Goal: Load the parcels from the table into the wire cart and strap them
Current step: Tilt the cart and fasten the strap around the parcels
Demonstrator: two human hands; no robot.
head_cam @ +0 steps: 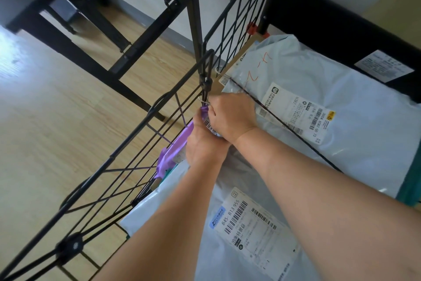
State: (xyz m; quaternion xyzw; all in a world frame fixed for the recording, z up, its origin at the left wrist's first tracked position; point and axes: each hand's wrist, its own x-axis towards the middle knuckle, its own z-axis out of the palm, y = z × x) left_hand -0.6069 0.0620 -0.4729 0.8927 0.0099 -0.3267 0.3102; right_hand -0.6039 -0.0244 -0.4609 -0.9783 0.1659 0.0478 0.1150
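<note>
The strap [284, 124], a thin black cord, starts just above my right hand [231, 116] at the frame's centre. Its long axis slants down to the lower right across the pale grey parcel [341, 103]. That hand's fingers are curled tight at the rim of the wire cart [110, 156]; I cannot tell what they pinch. My left hand [204, 146], touching it from below, grips the labelled top edge of the purple parcel [175, 150], which stands against the cart's wire side. A white parcel [250, 223] lies under my forearms, lower centre.
</note>
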